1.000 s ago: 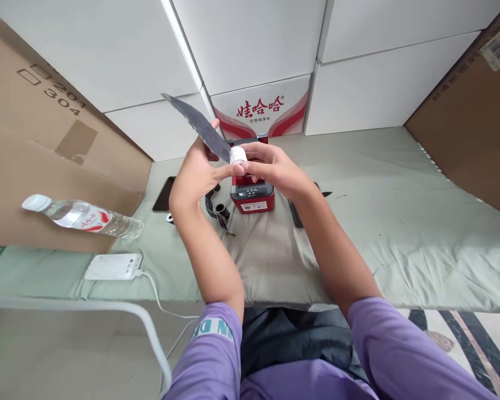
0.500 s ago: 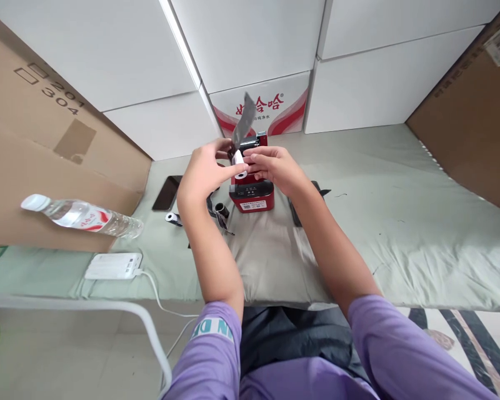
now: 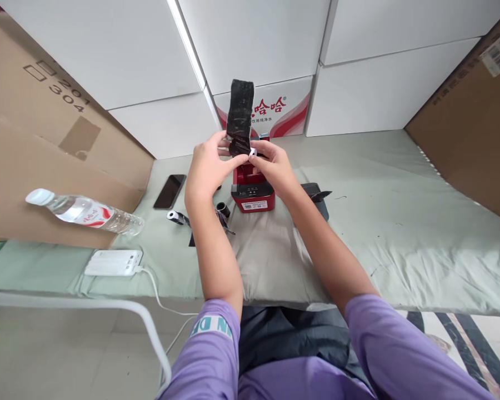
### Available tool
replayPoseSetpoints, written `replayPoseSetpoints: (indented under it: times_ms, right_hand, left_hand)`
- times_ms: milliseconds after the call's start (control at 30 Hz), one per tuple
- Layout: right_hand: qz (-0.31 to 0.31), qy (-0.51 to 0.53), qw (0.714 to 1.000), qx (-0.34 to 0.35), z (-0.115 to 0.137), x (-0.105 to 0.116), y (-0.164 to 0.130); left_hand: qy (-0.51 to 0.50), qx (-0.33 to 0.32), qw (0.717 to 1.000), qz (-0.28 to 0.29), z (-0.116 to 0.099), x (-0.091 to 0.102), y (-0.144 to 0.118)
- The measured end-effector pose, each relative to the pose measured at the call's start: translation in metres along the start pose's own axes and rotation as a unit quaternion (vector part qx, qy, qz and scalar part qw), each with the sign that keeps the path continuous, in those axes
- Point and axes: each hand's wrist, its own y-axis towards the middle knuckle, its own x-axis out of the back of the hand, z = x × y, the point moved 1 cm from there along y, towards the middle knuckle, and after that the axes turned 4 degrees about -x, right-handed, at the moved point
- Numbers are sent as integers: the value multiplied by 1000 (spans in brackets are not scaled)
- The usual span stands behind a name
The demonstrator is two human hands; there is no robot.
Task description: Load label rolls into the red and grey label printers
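Note:
Both hands are raised over a red and black printer (image 3: 256, 204) and close on a small paper roll (image 3: 253, 151). From the roll, a wide black strip (image 3: 240, 108) stands upright. My left hand (image 3: 208, 164) grips the left side, its fingers behind the strip and its thumb in front. On the other side, my right hand (image 3: 275, 164) pinches the roll's white end with thumb and fingers. The hands hide part of the roll and the printer's upper part. Below my left wrist lie another white-ended roll (image 3: 174, 217) and a dark hollow tube (image 3: 223, 209).
A phone (image 3: 169, 191), a water bottle (image 3: 87, 212) and a white power bank (image 3: 113, 263) with a cable lie at left. A dark tray-like piece (image 3: 321, 210) is by my right forearm. Cardboard boxes (image 3: 41, 150) and white boxes (image 3: 358, 94) border the green cloth (image 3: 379, 222).
The black strip has turned from edge-on to facing me. My right hand has closed onto the roll's white end, which has turned and risen slightly.

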Motion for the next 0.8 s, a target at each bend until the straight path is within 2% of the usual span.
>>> replayPoseSetpoints:
  times_ms: [167, 233, 333, 433, 533, 667, 733, 800]
  right_hand:
    - [28, 7, 1000, -7, 7, 2, -2]
    - [37, -4, 999, 3, 2, 5, 1]
    - [34, -24, 998, 54, -14, 13, 12]
    - [30, -77, 989, 120, -28, 22, 22]
    - [23, -206, 967, 150, -32, 27, 23]
    - [-3, -396, 908, 134, -31, 25, 16]
    - [-12, -447, 887, 112, -34, 24, 15]
    - [-11, -465, 880, 90, -38, 24, 16]
  left_hand:
    - [-16, 9, 1000, -19, 16, 1, 4]
    - [-26, 14, 1000, -3, 24, -1, 6]
    - [-68, 24, 996, 51, 38, -6, 8]
    - [-107, 27, 991, 73, 56, -13, 12]
    - [-83, 18, 993, 85, 71, -19, 15]
    - [9, 32, 994, 103, 80, -26, 15]
    - [40, 39, 992, 114, 81, -30, 14]
    - [58, 48, 989, 129, 83, -35, 14]
